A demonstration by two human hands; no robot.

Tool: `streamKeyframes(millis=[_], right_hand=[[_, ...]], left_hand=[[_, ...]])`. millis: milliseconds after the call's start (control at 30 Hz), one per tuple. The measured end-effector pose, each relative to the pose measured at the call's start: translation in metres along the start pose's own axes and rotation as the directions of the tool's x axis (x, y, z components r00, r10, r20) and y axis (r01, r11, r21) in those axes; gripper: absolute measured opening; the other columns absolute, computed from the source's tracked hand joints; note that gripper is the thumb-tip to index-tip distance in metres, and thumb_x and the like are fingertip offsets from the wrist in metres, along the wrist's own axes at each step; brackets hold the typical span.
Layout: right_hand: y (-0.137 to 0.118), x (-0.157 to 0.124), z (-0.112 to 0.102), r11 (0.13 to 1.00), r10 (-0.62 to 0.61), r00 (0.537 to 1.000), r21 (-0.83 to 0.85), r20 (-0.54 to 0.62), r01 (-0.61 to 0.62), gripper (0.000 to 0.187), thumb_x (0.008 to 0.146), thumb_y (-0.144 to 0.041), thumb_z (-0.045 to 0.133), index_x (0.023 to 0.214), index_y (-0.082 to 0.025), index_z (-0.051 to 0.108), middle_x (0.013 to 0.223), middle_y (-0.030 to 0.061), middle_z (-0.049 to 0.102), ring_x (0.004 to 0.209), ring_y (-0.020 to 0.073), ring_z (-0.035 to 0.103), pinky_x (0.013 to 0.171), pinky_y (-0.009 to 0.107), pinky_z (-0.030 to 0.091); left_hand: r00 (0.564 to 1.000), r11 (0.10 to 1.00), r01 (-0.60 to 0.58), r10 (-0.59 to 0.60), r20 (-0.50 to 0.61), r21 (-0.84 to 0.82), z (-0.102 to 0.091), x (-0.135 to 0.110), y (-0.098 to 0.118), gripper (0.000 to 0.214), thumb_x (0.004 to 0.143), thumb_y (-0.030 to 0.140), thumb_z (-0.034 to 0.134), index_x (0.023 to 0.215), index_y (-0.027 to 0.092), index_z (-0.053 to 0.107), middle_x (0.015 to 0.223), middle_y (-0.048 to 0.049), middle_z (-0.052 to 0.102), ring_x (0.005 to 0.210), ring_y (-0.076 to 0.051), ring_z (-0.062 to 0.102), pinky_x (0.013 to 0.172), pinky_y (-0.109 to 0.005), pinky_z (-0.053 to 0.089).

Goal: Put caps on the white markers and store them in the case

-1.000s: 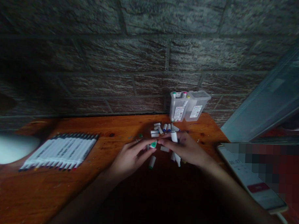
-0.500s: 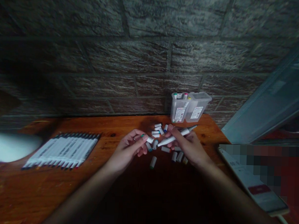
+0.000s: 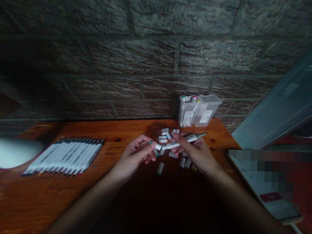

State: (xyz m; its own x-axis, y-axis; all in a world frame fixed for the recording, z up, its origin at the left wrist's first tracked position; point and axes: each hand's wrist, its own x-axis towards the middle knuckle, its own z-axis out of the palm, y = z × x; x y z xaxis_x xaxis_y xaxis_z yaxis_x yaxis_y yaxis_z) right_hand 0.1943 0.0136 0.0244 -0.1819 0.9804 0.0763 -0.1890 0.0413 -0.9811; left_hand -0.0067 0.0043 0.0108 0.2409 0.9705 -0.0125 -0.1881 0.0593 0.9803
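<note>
Left grip (image 3: 134, 155) pinches a green-ended white cap (image 3: 157, 146); right grip (image 3: 197, 152) clamps a slim white marker (image 3: 175, 143), best kept in line.

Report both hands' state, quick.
Left hand: closed, pinching a white marker cap with a green end between thumb and fingers.
Right hand: closed, holding a white marker, its dark-tipped end pointing away from the cap.
</note>
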Motion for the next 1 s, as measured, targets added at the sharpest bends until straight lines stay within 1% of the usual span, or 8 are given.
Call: streamKeyframes(millis=[200,367,500,567,667,867,933,1000], right_hand=[[0.003,0.001,-0.002,1.000,-0.014,1.000,0.003,0.000,0.014,0.031,0.078,-0.048,0.073,0.076,-0.018,0.069,0.066,0.0012,0.069,0.057,0.0124,0.064,0.056,0.025,0.054],[0.004,0.002,-0.002,0.998,-0.031,1.000,0.056,0.002,0.031,0.028,0.076,-0.046,0.077,0.072,-0.019,0.069,0.064,0.0003,0.068,0.056,0.0113,0.062,0.056,0.024,0.053],[0.004,0.001,0.000,0.998,-0.022,1.000,0.059,0.007,0.021,0.027,0.077,-0.046,0.076,0.074,-0.019,0.070,0.065,0.0007,0.068,0.057,0.0119,0.063,0.058,0.026,0.054],[0.004,0.001,0.001,0.999,-0.030,0.999,0.037,0.022,0.029,0.028,0.077,-0.047,0.075,0.076,-0.020,0.070,0.065,0.0003,0.067,0.056,0.0118,0.062,0.057,0.026,0.053],[0.004,0.000,0.002,0.998,-0.041,0.998,-0.036,0.040,0.042,0.030,0.079,-0.049,0.072,0.075,-0.020,0.069,0.062,-0.0008,0.064,0.053,0.0111,0.059,0.054,0.025,0.051],[0.004,0.000,-0.001,0.974,-0.104,0.994,-0.201,0.027,0.107,0.030,0.084,-0.047,0.065,0.074,-0.019,0.068,0.054,-0.0043,0.053,0.047,0.0095,0.048,0.047,0.023,0.042],[0.005,0.000,-0.002,0.963,-0.134,0.991,-0.233,0.017,0.134,0.030,0.085,-0.045,0.064,0.074,-0.018,0.069,0.054,-0.0045,0.052,0.047,0.0090,0.045,0.046,0.023,0.039],[0.006,0.001,-0.002,0.953,-0.163,0.987,-0.255,0.017,0.161,0.029,0.086,-0.044,0.064,0.073,-0.018,0.069,0.056,-0.0037,0.054,0.048,0.0092,0.046,0.046,0.022,0.037]], left_hand=[[1.000,0.997,0.004,-0.006,0.027,0.081,-0.003,0.002,-0.006,0.029,0.083,0.040,0.073,0.087,0.016,0.057,0.062,0.0026,0.062,0.055,-0.008,0.054,0.051,-0.017,0.038],[0.997,0.990,-0.001,-0.010,0.071,0.142,-0.003,0.002,-0.008,0.027,0.088,0.040,0.069,0.089,0.015,0.057,0.062,0.0034,0.060,0.054,-0.007,0.051,0.052,-0.018,0.039],[0.994,0.981,-0.030,0.009,0.108,0.190,-0.001,0.002,-0.006,0.026,0.088,0.038,0.068,0.087,0.014,0.060,0.072,0.0012,0.064,0.055,-0.006,0.050,0.052,-0.019,0.039],[0.990,0.975,-0.045,0.014,0.142,0.218,-0.001,0.001,-0.006,0.025,0.089,0.038,0.067,0.088,0.013,0.061,0.077,0.0001,0.066,0.056,-0.006,0.051,0.052,-0.019,0.039],[0.984,0.966,-0.063,0.018,0.176,0.252,-0.002,0.002,-0.009,0.024,0.090,0.037,0.066,0.088,0.013,0.061,0.076,0.0001,0.066,0.056,-0.006,0.051,0.052,-0.019,0.039],[0.982,0.954,-0.073,0.018,0.190,0.289,0.000,0.002,-0.011,0.024,0.090,0.037,0.065,0.088,0.014,0.061,0.076,0.0000,0.068,0.057,-0.007,0.052,0.055,-0.020,0.040],[0.982,0.950,-0.077,0.020,0.189,0.302,0.001,0.001,-0.011,0.023,0.090,0.036,0.065,0.088,0.014,0.061,0.076,-0.0002,0.068,0.058,-0.007,0.053,0.055,-0.020,0.040],[0.982,0.946,-0.081,0.021,0.189,0.314,0.001,0.000,-0.011,0.023,0.090,0.036,0.064,0.088,0.014,0.061,0.077,-0.0004,0.068,0.059,-0.007,0.053,0.056,-0.020,0.041]])
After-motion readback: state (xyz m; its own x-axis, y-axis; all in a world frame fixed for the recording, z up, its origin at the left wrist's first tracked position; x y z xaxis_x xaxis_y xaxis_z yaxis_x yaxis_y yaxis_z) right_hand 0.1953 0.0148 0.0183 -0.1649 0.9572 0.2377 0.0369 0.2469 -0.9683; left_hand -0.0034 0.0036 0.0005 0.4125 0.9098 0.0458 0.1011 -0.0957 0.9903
